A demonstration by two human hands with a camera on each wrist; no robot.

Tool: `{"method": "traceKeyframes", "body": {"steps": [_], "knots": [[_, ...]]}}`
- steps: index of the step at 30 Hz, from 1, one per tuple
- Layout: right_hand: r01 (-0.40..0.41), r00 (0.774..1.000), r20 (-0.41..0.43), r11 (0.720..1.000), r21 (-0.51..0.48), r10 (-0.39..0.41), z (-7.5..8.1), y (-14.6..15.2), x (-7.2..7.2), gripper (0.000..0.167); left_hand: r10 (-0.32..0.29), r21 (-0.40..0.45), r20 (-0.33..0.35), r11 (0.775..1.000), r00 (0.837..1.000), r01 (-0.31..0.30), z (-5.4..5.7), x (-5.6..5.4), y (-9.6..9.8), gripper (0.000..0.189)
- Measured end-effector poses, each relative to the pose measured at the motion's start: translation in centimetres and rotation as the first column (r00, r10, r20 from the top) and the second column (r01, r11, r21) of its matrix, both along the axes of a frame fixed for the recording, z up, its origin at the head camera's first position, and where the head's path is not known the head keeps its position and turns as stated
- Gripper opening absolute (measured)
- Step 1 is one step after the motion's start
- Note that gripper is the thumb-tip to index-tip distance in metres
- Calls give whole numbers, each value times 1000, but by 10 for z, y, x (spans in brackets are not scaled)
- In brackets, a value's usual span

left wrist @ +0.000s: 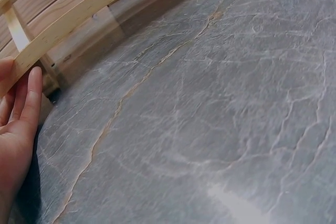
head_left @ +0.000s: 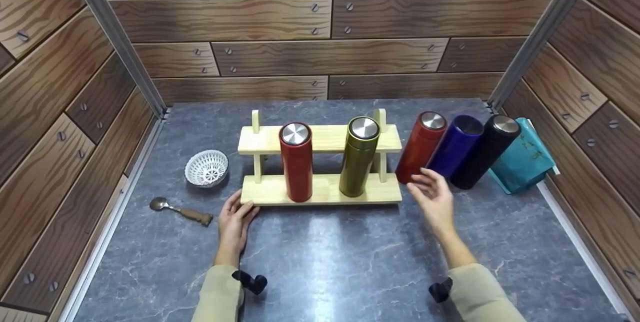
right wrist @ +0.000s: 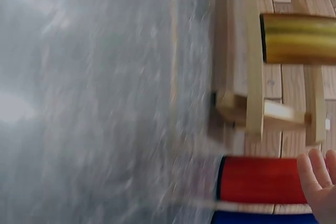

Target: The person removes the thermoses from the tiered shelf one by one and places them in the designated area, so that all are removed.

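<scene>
A two-tier wooden shelf (head_left: 325, 197) stands mid-table. On its lower board are a red thermos bottle (head_left: 298, 167) and a gold thermos bottle (head_left: 356, 167), both upright with silver lids. My left hand (head_left: 234, 224) holds the lower board's front left corner, thumb on top and fingers underneath, as the left wrist view also shows at the board's end (left wrist: 31, 51). To the right of the shelf, my right hand (head_left: 436, 202) is in front of another red thermos bottle (head_left: 419, 149), fingers spread and loosely bent, with nothing in its grasp.
Beside the right-hand red bottle stand a blue bottle (head_left: 456, 144) and a black bottle (head_left: 485, 154), then a teal bag (head_left: 522, 159). At left lie a white woven bowl (head_left: 206, 168) and a wooden-handled spoon (head_left: 180, 210). Wood-patterned walls (head_left: 270, 17) enclose the grey marbled table (head_left: 360, 267).
</scene>
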State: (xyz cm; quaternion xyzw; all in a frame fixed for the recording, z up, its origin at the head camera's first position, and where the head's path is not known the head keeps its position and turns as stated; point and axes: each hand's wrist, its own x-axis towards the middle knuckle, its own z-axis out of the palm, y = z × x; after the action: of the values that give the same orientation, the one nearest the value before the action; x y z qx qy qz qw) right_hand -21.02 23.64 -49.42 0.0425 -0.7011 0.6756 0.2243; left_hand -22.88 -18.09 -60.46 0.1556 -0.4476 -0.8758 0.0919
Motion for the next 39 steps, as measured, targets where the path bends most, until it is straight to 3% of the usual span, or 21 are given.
{"method": "traceKeyframes", "body": {"steps": [7, 22, 31, 39], "knots": [[-47, 999, 10, 998, -34, 47, 8, -24, -5, 46, 1, 4, -1, 1000, 1000, -1, 0, 0, 1, 54], [-114, 991, -64, 993, 42, 116, 42, -67, -24, 61, -7, 7, 2, 1000, 1000, 7, 0, 0, 0, 56], [-123, 991, -51, 989, 78, 127, 60, -86, -33, 73, -4, -8, 12, 1000, 1000, 4, 1, -1, 1, 57], [-135, 990, -24, 985, 110, 139, 66, -96, -37, 80, 5, 8, 4, 1000, 1000, -5, 0, 0, 1, 55]]}}
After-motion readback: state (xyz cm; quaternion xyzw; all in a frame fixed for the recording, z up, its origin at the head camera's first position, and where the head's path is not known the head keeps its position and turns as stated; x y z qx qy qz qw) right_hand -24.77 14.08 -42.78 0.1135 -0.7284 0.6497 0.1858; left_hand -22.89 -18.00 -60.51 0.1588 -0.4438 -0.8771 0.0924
